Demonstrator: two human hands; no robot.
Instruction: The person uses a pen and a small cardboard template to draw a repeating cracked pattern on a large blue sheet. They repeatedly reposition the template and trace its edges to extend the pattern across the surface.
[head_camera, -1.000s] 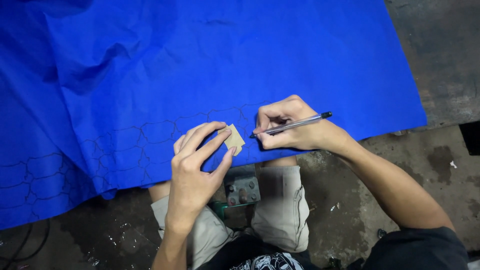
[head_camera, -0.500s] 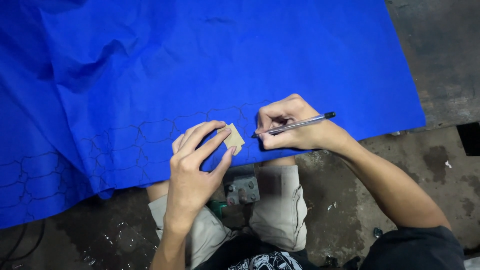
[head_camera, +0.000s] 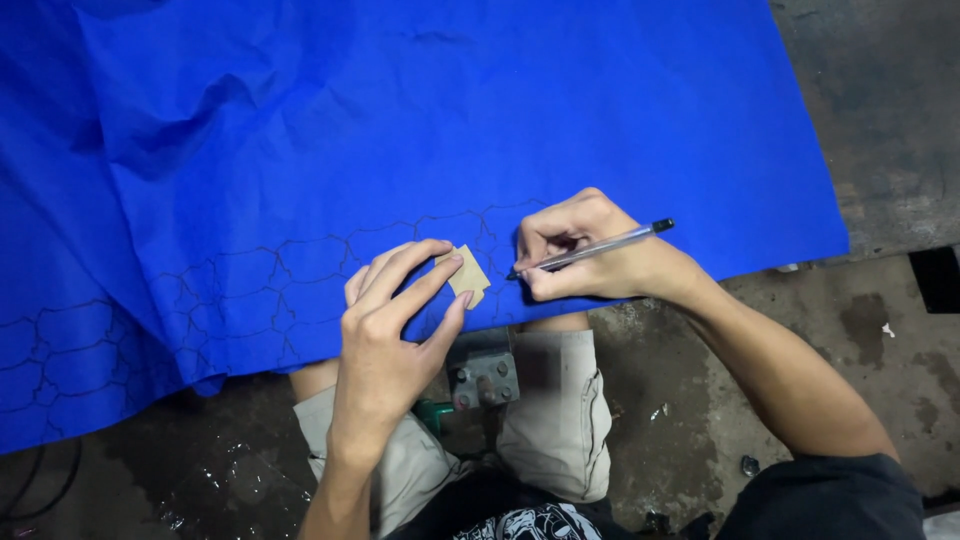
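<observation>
A large blue sheet (head_camera: 450, 120) lies spread in front of me, with a row of black outlined shapes (head_camera: 250, 275) drawn along its near edge. My left hand (head_camera: 390, 320) presses a small tan cardboard template (head_camera: 468, 276) flat on the sheet with its fingertips. My right hand (head_camera: 585, 250) grips a clear pen (head_camera: 590, 250) with a black cap, its tip touching the sheet just right of the template.
My knees in light shorts (head_camera: 555, 420) sit under the sheet's edge, with a grey metal part (head_camera: 485, 375) between them. Dark stained concrete floor (head_camera: 870, 330) lies to the right and below. A cable (head_camera: 40, 490) runs at the lower left.
The pen tip has stayed close to the template's right side with only slight shifts. Both hands hold nearly the same places.
</observation>
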